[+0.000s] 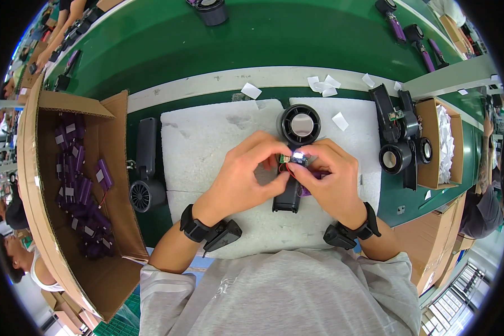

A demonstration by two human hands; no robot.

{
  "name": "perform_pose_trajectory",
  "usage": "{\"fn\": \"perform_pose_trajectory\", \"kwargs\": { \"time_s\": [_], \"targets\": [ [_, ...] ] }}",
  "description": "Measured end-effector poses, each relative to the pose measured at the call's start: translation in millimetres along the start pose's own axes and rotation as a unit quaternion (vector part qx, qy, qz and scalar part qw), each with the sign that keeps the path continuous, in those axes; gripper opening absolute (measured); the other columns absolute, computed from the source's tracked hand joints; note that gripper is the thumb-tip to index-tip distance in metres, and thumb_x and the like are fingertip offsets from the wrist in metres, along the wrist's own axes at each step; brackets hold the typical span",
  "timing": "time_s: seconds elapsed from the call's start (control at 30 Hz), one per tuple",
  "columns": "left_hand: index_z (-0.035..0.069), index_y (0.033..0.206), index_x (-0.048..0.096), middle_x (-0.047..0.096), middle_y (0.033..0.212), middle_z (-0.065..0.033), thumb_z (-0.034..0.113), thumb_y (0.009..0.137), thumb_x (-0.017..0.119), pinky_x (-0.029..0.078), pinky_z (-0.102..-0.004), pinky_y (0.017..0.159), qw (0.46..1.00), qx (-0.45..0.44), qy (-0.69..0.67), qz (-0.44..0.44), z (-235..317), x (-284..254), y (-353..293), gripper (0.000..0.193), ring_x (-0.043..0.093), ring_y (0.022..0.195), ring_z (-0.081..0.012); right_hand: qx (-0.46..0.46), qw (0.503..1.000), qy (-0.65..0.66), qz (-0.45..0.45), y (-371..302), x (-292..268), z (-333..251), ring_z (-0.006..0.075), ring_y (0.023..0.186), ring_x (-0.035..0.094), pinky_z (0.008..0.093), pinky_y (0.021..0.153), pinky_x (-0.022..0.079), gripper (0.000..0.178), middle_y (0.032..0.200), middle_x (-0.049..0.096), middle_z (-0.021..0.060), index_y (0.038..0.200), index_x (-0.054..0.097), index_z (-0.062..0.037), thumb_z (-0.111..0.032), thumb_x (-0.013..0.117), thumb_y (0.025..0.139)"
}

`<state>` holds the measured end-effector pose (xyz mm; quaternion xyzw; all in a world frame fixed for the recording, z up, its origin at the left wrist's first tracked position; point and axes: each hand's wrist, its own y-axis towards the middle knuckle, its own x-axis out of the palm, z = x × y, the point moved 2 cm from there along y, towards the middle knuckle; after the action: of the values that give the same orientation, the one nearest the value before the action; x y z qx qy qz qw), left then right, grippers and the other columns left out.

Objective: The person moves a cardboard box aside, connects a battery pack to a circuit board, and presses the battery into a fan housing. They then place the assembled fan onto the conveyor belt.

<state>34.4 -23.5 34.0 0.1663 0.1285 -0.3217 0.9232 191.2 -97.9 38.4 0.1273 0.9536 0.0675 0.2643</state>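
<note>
From the head view, a small green-and-blue circuit board (294,158) is being pinched, mid-frame, between the thumb and index finger of the right hand (337,176), drawn nearly together. The left hand (242,175) is curled in from the left, thumb and index finger parted at the board's edge; whether it is gripped there cannot be told. Beneath, a black plastic fan with a round head (301,124) is laid on a white foam pad (218,140). At left, purple cylindrical battery packs (81,190) are heaped in a brown cardboard box (124,196).
</note>
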Motion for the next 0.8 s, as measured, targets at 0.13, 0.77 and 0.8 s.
{"fn": "perform_pose_trajectory", "kwargs": {
  "time_s": [0.13,0.77,0.8],
  "targets": [
    [0.001,0.083,0.063,0.063,0.080,-0.0080,-0.002,0.072,0.071,0.050,-0.0270,0.058,0.997,-0.063,-0.002,0.032,0.4,4.1,-4.2,0.014,0.063,0.067,-0.0173,0.056,0.998,0.033,-0.017,-0.1,0.8,-0.3,0.0074,0.055,0.061,0.0213,0.047,0.044,0.018,0.079,0.065,0.0055,0.088,0.063,-0.0008,-0.003,0.076,0.076],
    [0.000,0.078,0.067,0.060,0.083,-0.0072,0.003,0.074,0.075,0.049,-0.0262,0.057,0.989,-0.090,0.047,-0.109,-1.3,-15.4,-0.9,0.010,0.060,0.065,-0.0155,0.055,0.997,0.017,-0.055,-0.8,-3.8,4.8,0.0097,0.056,0.060,0.0237,0.049,0.046,0.013,0.079,0.063,0.0069,0.084,0.064,-0.0003,-0.004,0.075,0.079],
    [0.001,0.081,0.066,0.060,0.083,-0.0073,0.003,0.074,0.075,0.049,-0.0264,0.057,0.988,-0.113,-0.003,-0.106,-6.4,-14.4,-2.4,0.011,0.060,0.065,-0.0154,0.041,0.997,0.018,-0.057,-1.2,-3.6,4.5,0.0109,0.057,0.061,0.0241,0.050,0.047,0.013,0.080,0.063,0.0073,0.084,0.064,-0.0007,-0.004,0.075,0.078]
  ]
}}
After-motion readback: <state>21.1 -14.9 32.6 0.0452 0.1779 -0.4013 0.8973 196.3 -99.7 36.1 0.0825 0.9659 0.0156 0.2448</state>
